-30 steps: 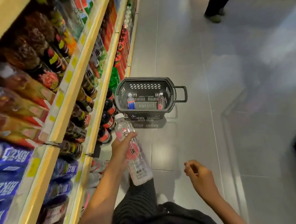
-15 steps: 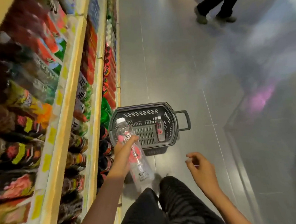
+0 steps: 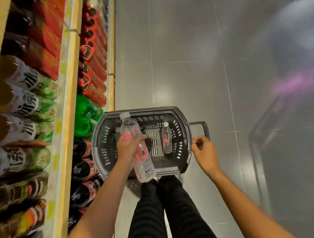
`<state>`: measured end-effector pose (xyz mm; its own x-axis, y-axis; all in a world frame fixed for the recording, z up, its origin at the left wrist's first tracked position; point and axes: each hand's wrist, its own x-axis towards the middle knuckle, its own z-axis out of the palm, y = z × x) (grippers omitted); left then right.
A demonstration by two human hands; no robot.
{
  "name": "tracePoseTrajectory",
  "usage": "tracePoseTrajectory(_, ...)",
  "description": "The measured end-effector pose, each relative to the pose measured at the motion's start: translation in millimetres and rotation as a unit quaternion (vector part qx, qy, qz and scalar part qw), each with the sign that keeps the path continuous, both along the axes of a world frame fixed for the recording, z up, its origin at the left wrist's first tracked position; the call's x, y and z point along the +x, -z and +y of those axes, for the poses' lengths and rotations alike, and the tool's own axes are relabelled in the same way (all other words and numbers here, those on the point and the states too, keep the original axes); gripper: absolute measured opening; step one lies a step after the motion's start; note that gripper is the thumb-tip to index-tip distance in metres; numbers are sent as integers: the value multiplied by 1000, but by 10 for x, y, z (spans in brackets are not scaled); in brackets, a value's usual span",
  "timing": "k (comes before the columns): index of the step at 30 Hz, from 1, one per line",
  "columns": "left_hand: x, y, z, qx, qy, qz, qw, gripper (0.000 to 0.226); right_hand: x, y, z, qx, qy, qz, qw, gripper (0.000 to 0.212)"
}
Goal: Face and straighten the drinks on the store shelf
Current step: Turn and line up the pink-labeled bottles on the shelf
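Note:
My left hand (image 3: 127, 148) grips a clear drink bottle (image 3: 139, 153) with a pink label and white cap, held tilted over the dark plastic basket (image 3: 180, 117) on the floor. A smaller clear bottle (image 3: 166, 138) with a pink label lies inside the basket. My right hand (image 3: 204, 152) hovers by the basket's right rim, just below its handle (image 3: 201, 124), fingers loosely curled and holding nothing. The store shelf (image 3: 66, 114) with rows of drinks runs along the left.
Shelves hold brown, green, red and dark cola bottles (image 3: 85, 168), the lowest row close to the basket. My legs (image 3: 159, 211) stand right behind the basket. Grey tiled floor (image 3: 214, 68) stretches ahead and to the right; a person's foot shows at the top right.
I have walked up to the basket, which now lies directly under my hands. The bottle in my left hand moved over it, and my right hand reached near the handle.

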<state>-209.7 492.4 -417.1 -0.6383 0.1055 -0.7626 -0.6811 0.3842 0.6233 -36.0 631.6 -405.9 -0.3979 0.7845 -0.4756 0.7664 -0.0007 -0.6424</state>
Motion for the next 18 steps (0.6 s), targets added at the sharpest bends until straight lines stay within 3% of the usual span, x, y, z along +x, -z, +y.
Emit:
tracePoseTrajectory(5,-184,1200,389,-42,56,31,997,53,-215,1174,372,26,9,-60,998,23)
tracePoseTrajectory(11,-113,2764,663,-75,142,26,987,51,-237,2322,482,33,2,-105,994,56)
tracePoseTrajectory(18,17,3964,822,-105,184,13,977,61,-164,2787,383,106,34,-42,993,36)
